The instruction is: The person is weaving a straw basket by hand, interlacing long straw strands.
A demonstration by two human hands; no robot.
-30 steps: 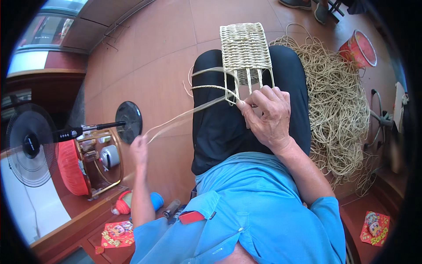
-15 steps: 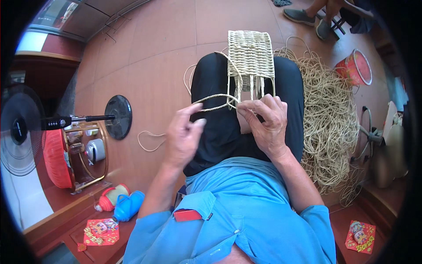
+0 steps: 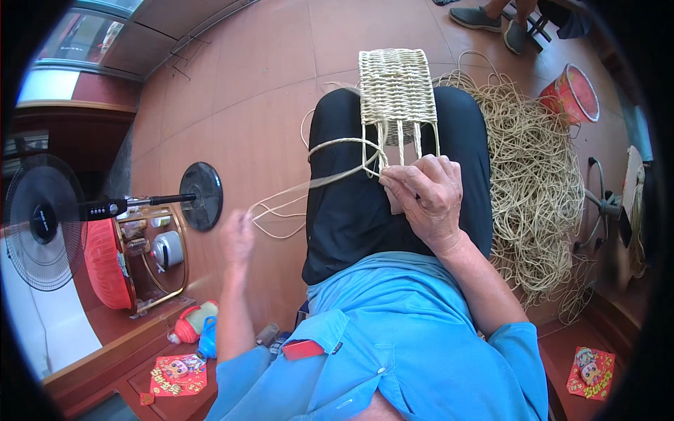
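Note:
Across my knees lies a woven panel point(image 3: 397, 88) of pale twisted cord, its far part tightly woven and several bare strands running toward me at its near end. My right hand point(image 3: 430, 193) pinches the cord at the near left corner of these strands. Out to the left, my left hand point(image 3: 239, 238) is blurred but looks closed on a loose length of cord point(image 3: 281, 189), which stretches back to that corner. A second loop of cord curves over my left thigh. What lies inside the right fingertips is hidden.
A big heap of loose cord point(image 3: 530, 189) lies on the floor right of my legs, beside a red bucket point(image 3: 572, 95). To the left are a standing fan point(image 3: 45, 214) with a black base point(image 3: 202, 196) and a blue bottle point(image 3: 208, 337). Another person's shoes point(image 3: 477, 19) show far right.
My left hand has swung left and down from beside the panel, drawing the cord out into a long stretch. The right hand keeps its pinch at the near corner.

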